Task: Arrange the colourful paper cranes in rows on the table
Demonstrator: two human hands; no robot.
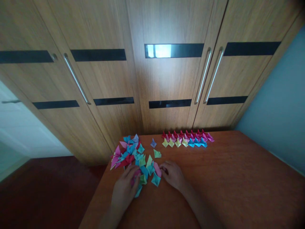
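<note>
My left hand (126,186) lies over the near side of a loose heap of origami pieces, its fingers curled round a magenta origami piece (135,176) that they partly cover. With its thumb and finger closed at the edge, my right hand (173,175) grips a pink origami piece (157,169) at the heap's right side. A teal origami piece (156,180) rests between the hands, and a green one (143,179) is beside my left fingertips. Farther back, a green piece (157,153) and a purple piece (153,143) lie singly.
Rows of red, pink, yellow and blue origami pieces (184,138) stand along the back of the brown table (226,178). More pink, red and blue pieces (124,156) are heaped at its left edge. Wooden wardrobe doors (166,79) rise right behind it; a wall stands at right.
</note>
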